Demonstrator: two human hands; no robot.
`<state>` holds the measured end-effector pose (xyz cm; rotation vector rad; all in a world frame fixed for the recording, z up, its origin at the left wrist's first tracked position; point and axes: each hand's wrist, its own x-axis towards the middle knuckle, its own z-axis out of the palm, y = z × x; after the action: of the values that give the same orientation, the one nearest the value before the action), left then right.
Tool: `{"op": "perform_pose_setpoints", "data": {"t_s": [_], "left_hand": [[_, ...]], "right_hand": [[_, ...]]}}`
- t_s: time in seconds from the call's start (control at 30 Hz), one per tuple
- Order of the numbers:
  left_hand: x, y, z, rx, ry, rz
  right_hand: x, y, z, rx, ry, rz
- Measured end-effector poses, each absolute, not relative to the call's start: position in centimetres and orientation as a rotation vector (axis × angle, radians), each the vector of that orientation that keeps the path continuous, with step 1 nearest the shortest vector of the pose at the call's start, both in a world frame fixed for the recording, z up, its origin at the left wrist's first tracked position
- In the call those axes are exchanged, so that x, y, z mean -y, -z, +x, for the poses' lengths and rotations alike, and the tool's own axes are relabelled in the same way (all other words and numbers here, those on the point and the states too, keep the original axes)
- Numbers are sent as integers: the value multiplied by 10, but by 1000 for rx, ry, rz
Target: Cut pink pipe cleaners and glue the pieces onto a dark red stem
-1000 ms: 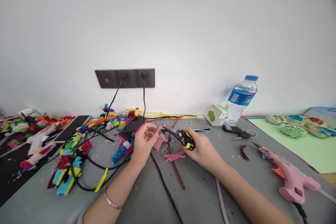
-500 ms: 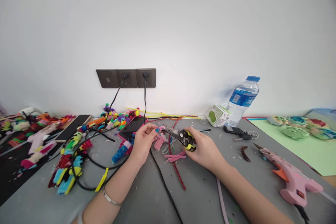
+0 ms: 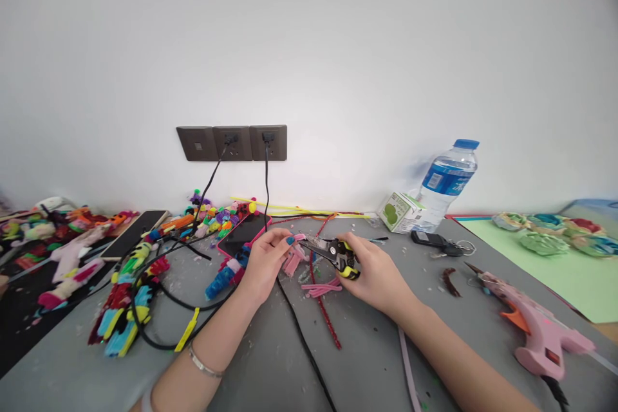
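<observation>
Probably light, soft and easily bent, best taken near one end: pink fuzzy strip (image 3: 300,237) at the tips of the pliers (image 3: 334,250), pinched in the left hand (image 3: 267,259), with pliers gripped in the right hand (image 3: 371,265).

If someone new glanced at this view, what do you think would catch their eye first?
Probably the black-and-yellow pliers in the right hand, mid-table, their tips close to a small pink piece pinched in the left hand. Next, likely the pink glue gun lying at the right, and the blue-labelled plastic bottle near the wall.
</observation>
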<state>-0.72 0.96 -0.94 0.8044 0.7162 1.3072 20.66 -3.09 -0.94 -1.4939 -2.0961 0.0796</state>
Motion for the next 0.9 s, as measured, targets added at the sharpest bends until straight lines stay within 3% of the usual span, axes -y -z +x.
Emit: {"op": "perform_pose_setpoints", "data": {"t_s": [0.9], "left_hand": [[-9,6,-9,-788,-1228,883]], "right_hand": [[32,12,205,2058,-240,-1528]]}}
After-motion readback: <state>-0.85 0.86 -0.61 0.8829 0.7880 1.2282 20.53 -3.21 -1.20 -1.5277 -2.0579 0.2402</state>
